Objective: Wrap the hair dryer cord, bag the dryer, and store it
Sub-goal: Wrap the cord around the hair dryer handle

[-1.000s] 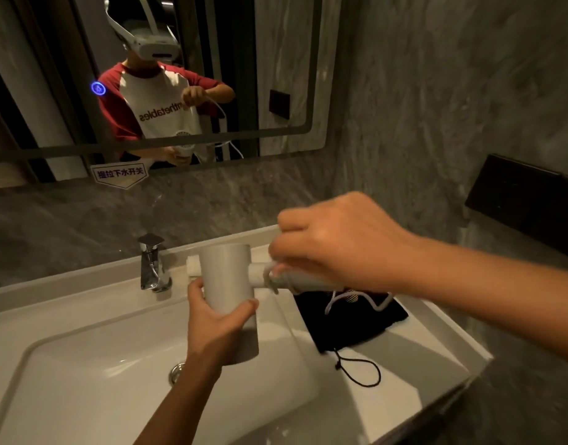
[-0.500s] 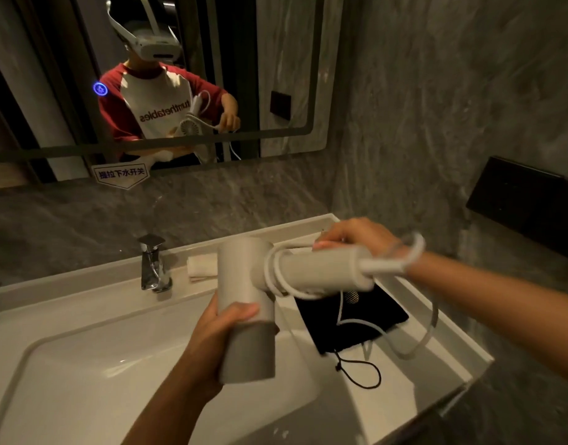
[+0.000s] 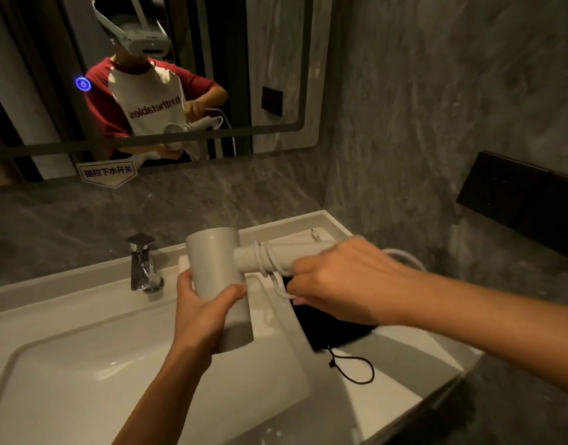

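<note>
white dryer (image 3: pixel 217 277) gripped by left hand (image 3: pixel 201 311); right hand (image 3: pixel 343 281) pinches cord (image 3: pixel 266 260) above counter edge (image 3: pixel 436 385).

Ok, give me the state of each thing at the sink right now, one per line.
hair dryer: held over the basin by the left hand
cord: partly wound on the handle, right hand gripping it
black bag: flat on the counter, empty
drawstring: loose
faucet: off
</note>
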